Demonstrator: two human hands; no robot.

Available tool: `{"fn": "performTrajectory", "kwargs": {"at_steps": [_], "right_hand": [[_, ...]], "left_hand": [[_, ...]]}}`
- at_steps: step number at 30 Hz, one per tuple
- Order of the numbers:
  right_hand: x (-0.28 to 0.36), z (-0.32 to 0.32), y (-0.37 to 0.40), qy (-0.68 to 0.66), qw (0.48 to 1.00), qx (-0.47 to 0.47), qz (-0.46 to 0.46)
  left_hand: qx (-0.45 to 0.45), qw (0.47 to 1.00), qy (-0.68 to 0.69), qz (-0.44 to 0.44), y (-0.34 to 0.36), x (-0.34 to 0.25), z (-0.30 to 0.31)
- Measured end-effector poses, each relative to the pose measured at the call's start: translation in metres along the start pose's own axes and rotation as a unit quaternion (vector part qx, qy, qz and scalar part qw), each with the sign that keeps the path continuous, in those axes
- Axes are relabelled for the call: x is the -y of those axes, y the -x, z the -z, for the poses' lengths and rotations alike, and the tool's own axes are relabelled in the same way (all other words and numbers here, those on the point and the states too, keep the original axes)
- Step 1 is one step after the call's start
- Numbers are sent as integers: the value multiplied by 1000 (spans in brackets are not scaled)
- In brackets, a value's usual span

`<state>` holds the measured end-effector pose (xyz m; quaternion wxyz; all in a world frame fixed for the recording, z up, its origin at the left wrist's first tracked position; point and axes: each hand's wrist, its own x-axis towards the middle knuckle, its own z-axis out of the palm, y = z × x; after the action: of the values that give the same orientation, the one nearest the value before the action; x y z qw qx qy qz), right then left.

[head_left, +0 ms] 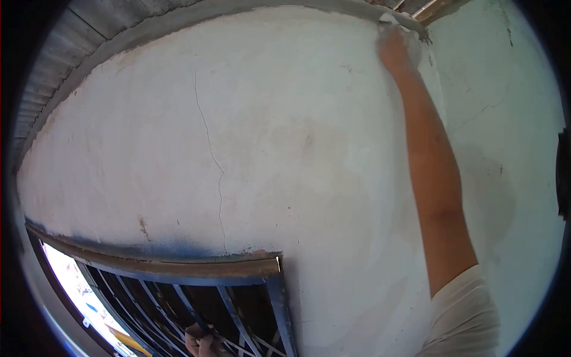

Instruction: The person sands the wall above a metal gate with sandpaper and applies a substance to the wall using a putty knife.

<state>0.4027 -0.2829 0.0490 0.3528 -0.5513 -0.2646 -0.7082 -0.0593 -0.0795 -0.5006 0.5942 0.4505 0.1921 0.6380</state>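
Note:
High on the whitish wall [285,113], near the corner, my right hand [395,44] is raised at the end of my stretched arm. Its fingers are closed and blurred by motion, with something pale at them that I cannot make out, against the wall's top edge. At the bottom of the view, my left hand [201,342] is partly visible at the dark metal window grille [229,306]. Its fingers are bent round a bar. The lower part of that hand is cut off by the frame.
A corrugated roof [65,53] slopes over the upper left. Long thin cracks run down the wall. The side wall [505,101] meets it at the right. Below, a ledge [178,266] tops the barred window, with a bright opening [74,279] at its left.

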Motion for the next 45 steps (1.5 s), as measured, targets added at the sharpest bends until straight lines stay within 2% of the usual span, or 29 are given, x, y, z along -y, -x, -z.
{"fn": "performTrajectory", "kwargs": {"at_steps": [4,6,7,9,11,12,14,15,16,17,18,19,20,21,22,25,28,30,32,34,38,41,44,45], "right_hand": [[52,3,-2,113,993,11,26],[-8,1,-2,149,983,-9,105],[-13,30,-8,173,980,64,76],[-4,48,-17,186,972,140,7],[16,42,-26,161,973,146,-76],[2,4,-26,267,958,44,97],[57,9,-7,280,948,79,127],[78,25,4,78,991,47,101],[68,28,6,17,994,32,105],[26,10,-4,100,982,10,161],[-33,-19,-20,268,923,-63,269],[-86,-38,-32,394,838,-149,347],[-61,-7,-25,333,911,-96,224],[-24,21,-16,261,960,-39,97],[5,38,-13,183,982,25,-32],[60,45,-21,142,980,101,-95],[123,-3,-3,101,984,-140,38],[179,-7,-3,-84,992,-81,48],[247,4,5,-55,995,53,60],[307,15,25,-53,991,-18,117],[400,35,54,-76,973,29,216],[431,35,59,-95,954,79,273],[396,15,51,-157,946,-20,283],[380,-2,45,-235,935,-82,252]], "left_hand": [[-8,1000,9,-8,2,0,-3],[-18,1000,17,-19,-1,1,-1],[-23,999,27,-22,-1,5,-3],[-43,998,27,-26,-3,11,-3],[-54,997,40,-27,-1,7,-9],[-62,997,42,-25,3,5,-12],[-74,996,47,-30,4,1,-19],[-72,996,41,-25,4,-1,-22],[-71,997,35,-21,5,-2,-22],[-72,997,28,-15,5,-3,-18],[-58,998,19,-27,2,-1,-14],[-49,998,13,-37,0,4,-10],[-41,998,8,-49,-3,8,-8],[-45,998,23,-44,-4,11,-8],[-45,998,17,-47,-5,11,-10],[-45,998,-18,-48,-9,13,-6],[-41,998,6,-36,-7,8,-11],[-39,999,-4,-32,-4,4,-12],[-29,999,12,-38,-3,4,-13],[-46,998,13,-30,1,-2,-19],[-52,998,3,-46,0,2,-13],[-48,996,-26,-72,-4,4,-7],[-52,997,0,-55,-5,6,-3],[-47,998,3,-51,-4,5,-3]]}}
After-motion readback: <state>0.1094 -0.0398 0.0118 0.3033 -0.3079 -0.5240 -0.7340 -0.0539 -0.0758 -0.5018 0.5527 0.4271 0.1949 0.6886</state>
